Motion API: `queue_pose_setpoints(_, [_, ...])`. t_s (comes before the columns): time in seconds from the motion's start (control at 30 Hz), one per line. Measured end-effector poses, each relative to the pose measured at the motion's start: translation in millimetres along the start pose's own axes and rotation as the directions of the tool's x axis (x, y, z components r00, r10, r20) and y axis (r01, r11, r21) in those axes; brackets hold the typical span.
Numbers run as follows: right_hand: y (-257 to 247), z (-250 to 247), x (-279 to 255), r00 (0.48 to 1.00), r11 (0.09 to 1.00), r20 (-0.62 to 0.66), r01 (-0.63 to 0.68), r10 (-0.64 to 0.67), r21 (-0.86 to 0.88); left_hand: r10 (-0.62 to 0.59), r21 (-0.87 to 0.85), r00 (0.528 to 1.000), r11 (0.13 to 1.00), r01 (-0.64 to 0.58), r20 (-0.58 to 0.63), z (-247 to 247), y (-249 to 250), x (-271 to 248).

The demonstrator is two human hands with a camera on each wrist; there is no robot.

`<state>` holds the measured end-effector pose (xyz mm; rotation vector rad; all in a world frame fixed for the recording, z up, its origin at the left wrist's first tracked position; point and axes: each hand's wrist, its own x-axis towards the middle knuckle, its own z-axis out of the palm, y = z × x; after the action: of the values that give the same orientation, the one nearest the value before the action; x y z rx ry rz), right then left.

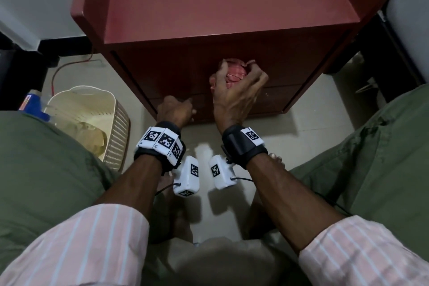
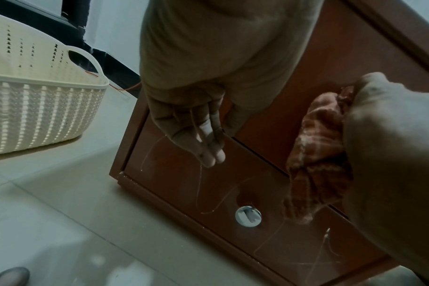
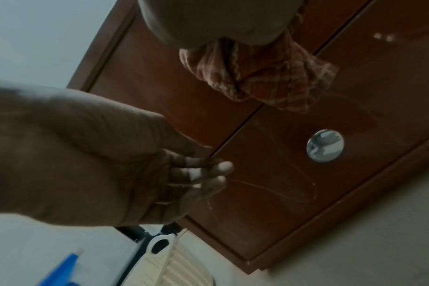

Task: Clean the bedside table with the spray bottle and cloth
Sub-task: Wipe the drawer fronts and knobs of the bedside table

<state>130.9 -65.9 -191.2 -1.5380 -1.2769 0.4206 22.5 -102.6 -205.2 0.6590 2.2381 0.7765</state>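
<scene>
The red-brown bedside table (image 1: 220,7) stands in front of me on the floor. My right hand (image 1: 236,93) grips a bunched red checked cloth (image 1: 234,73) and presses it on the upper drawer front; the cloth (image 2: 318,154) hangs down towards the lower drawer. My left hand (image 1: 176,109) is lower and to the left, its straight fingers (image 2: 208,154) touching the top edge of the lower drawer (image 2: 184,183). Wet streaks mark that drawer around its round chrome knob (image 2: 248,216). A blue and white bottle (image 1: 34,102) shows at the far left, partly hidden by my knee.
A cream plastic basket (image 1: 92,118) with crumpled material inside sits on the tiled floor left of the table. A red wire (image 1: 60,72) runs along the floor behind it. My knees in green trousers (image 1: 371,158) flank the table. White furniture stands on both sides.
</scene>
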Motion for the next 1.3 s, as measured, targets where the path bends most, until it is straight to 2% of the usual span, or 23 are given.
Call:
queue_pose_setpoints(0.1, [-9.4,3.5,-0.7,0.992,0.991,0.013,-0.129,0.128,0.033,-0.011,0.0,1.0,1.0,0.011,0.012,3.0,-2.2,5.2])
queue_pose_setpoints(0.2, [-12.1,-2.6,2.5,0.968,0.971,0.104,-0.235,0.23,0.038,-0.008,0.03,1.0,1.0,0.007,0.022,8.0,1.5,4.4])
queue_pose_setpoints(0.4, [-20.5,-8.1,11.2,0.806,0.797,0.24,-0.582,0.541,0.16,0.003,0.053,0.999,0.999,-0.004,0.036,11.3,8.1,0.7])
queue_pose_setpoints(0.47, [-22.9,-10.5,12.9,0.766,0.755,0.269,-0.634,0.584,0.168,0.007,0.049,1.0,0.999,-0.009,0.026,10.8,5.8,3.0])
queue_pose_setpoints(0.5, [-22.8,-10.6,12.5,0.77,0.757,0.269,-0.63,0.579,0.174,0.006,0.048,1.0,0.999,-0.007,0.023,10.6,5.1,4.0])
queue_pose_setpoints(0.53, [-22.7,-10.2,11.2,0.794,0.779,0.254,-0.6,0.552,0.181,0.007,0.051,1.0,0.999,-0.008,0.019,11.0,3.7,5.4])
queue_pose_setpoints(0.6, [-20.5,-8.4,4.2,0.897,0.881,0.173,-0.436,0.407,0.185,0.006,0.054,1.0,0.998,-0.008,0.022,11.0,3.2,5.4])
queue_pose_setpoints(0.67, [-12.1,-8.5,-3.0,0.991,0.988,0.07,-0.124,0.118,0.095,0.006,0.056,1.0,0.998,-0.007,0.02,10.8,3.3,5.7])
queue_pose_setpoints(0.7, [-3.8,-8.2,-4.7,0.997,0.999,0.055,0.046,-0.046,0.003,-0.002,0.054,1.0,0.999,0.001,0.014,10.4,3.4,6.3])
queue_pose_setpoints(0.73, [6.6,-6.7,-5.0,0.978,0.974,0.067,0.206,-0.2,-0.1,0.004,0.04,1.0,0.999,-0.004,0.01,9.9,2.6,8.0])
queue_pose_setpoints(0.8, [23.4,-5.2,-0.7,0.892,0.855,0.129,0.451,-0.432,-0.256,-0.01,-0.025,1.0,1.0,0.011,0.024,9.3,0.0,13.1])
queue_pose_setpoints(0.87, [33.3,-6.0,4.0,0.807,0.736,0.168,0.586,-0.566,-0.339,-0.009,-0.051,0.999,0.999,0.011,0.031,9.3,-2.8,14.1])
queue_pose_setpoints(0.93, [37.2,-7.7,6.6,0.738,0.645,0.181,0.663,-0.651,-0.381,-0.003,-0.065,0.999,0.998,0.005,0.035,8.0,-4.5,14.0])
queue_pose_setpoints(1.0, [39.4,-10.3,9.4,0.685,0.581,0.187,0.708,-0.705,-0.401,0.002,-0.081,0.999,0.997,0.001,0.041,8.4,-6.0,14.7])
queue_pose_setpoints(1.07, [37.1,-14.0,12.0,0.663,0.564,0.21,0.732,-0.719,-0.382,0.002,-0.091,0.999,0.996,0.003,0.051,8.0,-2.9,11.1])
queue_pose_setpoints(1.13, [32.6,-18.5,13.7,0.645,0.557,0.268,0.759,-0.716,-0.338,0.004,-0.108,0.999,0.994,0.001,0.054,7.3,1.5,3.6])
queue_pose_setpoints(1.2, [25.1,-23.5,17.7,0.596,0.512,0.353,0.802,-0.721,-0.309,0.031,-0.1,0.997,0.995,-0.024,0.074,6.0,8.3,-6.2])
queue_pose_setpoints(1.23, [20.2,-27.1,21.7,0.551,0.462,0.411,0.834,-0.727,-0.302,0.046,-0.088,0.995,0.995,-0.038,0.086,3.7,12.8,-12.4])
queue_pose_setpoints(1.3, [16.5,-35.5,29.1,0.393,0.292,0.568,0.919,-0.723,-0.264,0.072,-0.066,0.992,0.996,-0.065,0.105,-1.0,17.1,-23.5])
